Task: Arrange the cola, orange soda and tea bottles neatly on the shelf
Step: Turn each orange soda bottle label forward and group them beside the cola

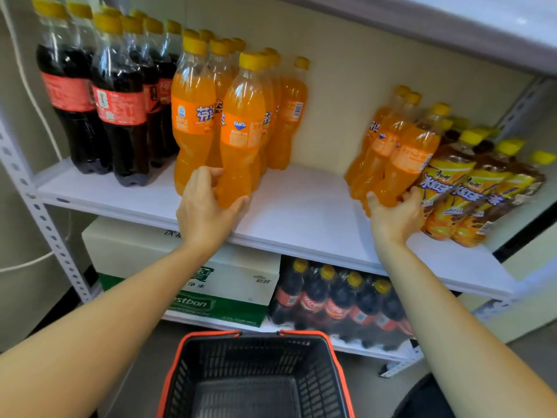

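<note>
Both hands are gripping orange soda bottles, the left hand (208, 206) holding the front bottle (239, 131) of the main group and the right hand (394, 212) holding one (404, 164) of the stray three beside the tea bottles (470, 188), likely consolidating the soda, so next that stray needs carrying across the bare shelf (301, 200).

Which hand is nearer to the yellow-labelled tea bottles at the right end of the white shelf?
Right. The right hand is just beside the tea bottles, gripping an orange soda bottle; the left hand is far left.

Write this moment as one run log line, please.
left hand: grips front orange soda bottle | right hand: on right orange soda group | shelf: gap between groups
</note>
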